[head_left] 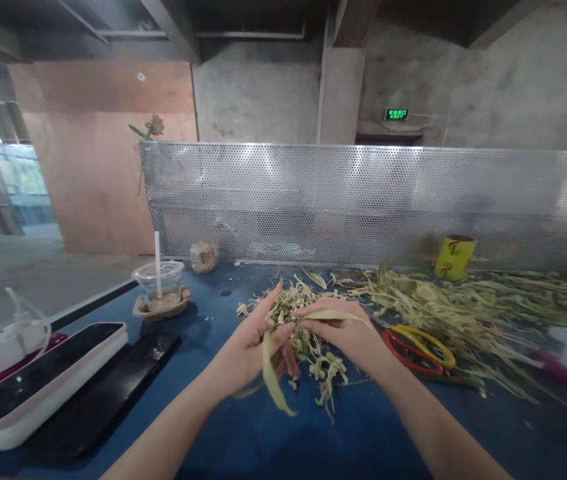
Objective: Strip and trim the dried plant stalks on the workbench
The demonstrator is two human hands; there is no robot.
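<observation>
My left hand (253, 347) is closed around a small bunch of dried flower stems (278, 317), its thumb pointing up. One long pale green leaf (274, 380) curls down from that hand over the blue table. Coming from the right, my right hand (346, 330) pinches the same bunch, fingertips close to those of the left. Another narrow leaf (336, 315) lies across its fingers. Below and behind both hands spreads a heap of small pale dried blossoms (326, 370). The exact spot the right fingertips grip is partly hidden.
Red-handled scissors (408, 353) and yellow-handled scissors (431, 343) lie right of my right hand, beside many dried stems (443, 307) and a yellow roll (456, 257). At left are a lidded cup (158, 283), a black phone (108, 393) and a white-cased device (48, 380). Perforated metal (283, 200) stands behind.
</observation>
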